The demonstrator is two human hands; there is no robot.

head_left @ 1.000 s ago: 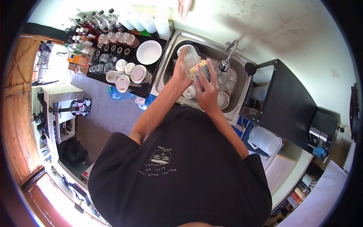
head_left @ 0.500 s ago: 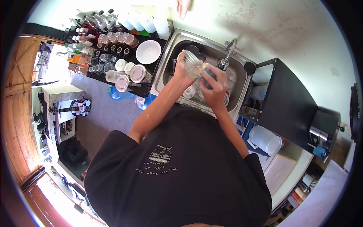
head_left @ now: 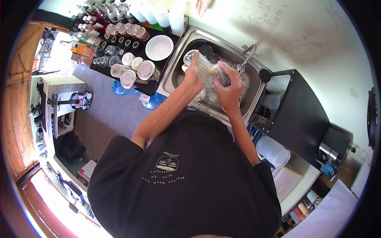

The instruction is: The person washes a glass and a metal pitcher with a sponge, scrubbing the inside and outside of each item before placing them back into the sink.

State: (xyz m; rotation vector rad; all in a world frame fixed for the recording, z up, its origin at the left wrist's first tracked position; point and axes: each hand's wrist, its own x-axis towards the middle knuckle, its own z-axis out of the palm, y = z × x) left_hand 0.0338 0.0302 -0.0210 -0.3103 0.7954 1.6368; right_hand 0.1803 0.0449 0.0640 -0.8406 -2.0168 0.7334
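My left hand (head_left: 192, 76) is wrapped round a clear ribbed glass (head_left: 203, 63), which is tilted over the sink (head_left: 256, 93). Against the lower end of the glass, my right hand (head_left: 230, 88) grips a dark scrubber (head_left: 223, 78) with a yellowish part near the fingertips. Beneath both hands, several glasses and white cups lie in the basin, partly hidden by the hands. A dark round pan or bowl (head_left: 205, 50) is at the back left of the basin. The curved faucet (head_left: 250, 53) stands behind my right hand.
Left of the sink, a black counter (head_left: 149, 88) bears a white bowl (head_left: 159, 47), stacked cups, jars and many bottles. A black shelf unit (head_left: 299, 107) stands at the right above a translucent bucket (head_left: 273, 151). Another hand (head_left: 203, 6) shows at the top edge.
The glass in my left hand has tipped, and its wide rim now shows at the upper left. My right hand has shifted slightly with the scrubber. The whole view has shifted a little.
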